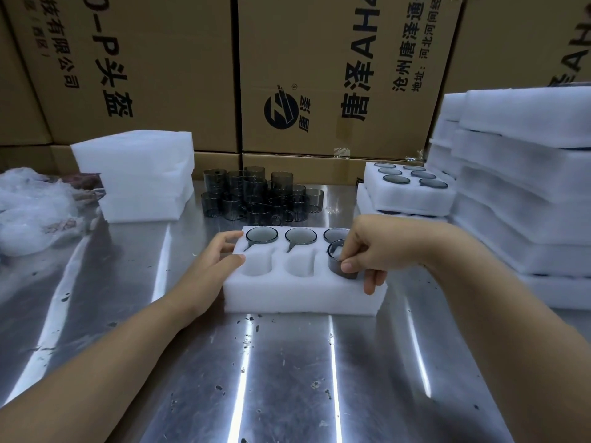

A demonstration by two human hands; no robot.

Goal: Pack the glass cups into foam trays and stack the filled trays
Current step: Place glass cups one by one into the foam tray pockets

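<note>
A white foam tray (300,297) lies on the steel table in front of me. Its back row holds three smoky glass cups, such as the cup (261,235) at the back left. My right hand (371,251) pinches a fourth glass cup (339,262), which stands partly sunk in the front right slot. The front left and front middle slots are empty. My left hand (212,263) grips the tray's left edge, thumb on top. A cluster of loose glass cups (259,195) stands behind the tray.
A pile of foam sheets (140,174) sits at the back left, with crumpled plastic wrap (32,206) beside it. Filled trays (409,190) are stacked at the back right, next to a tall foam stack (524,187). Cardboard boxes (319,75) wall the back.
</note>
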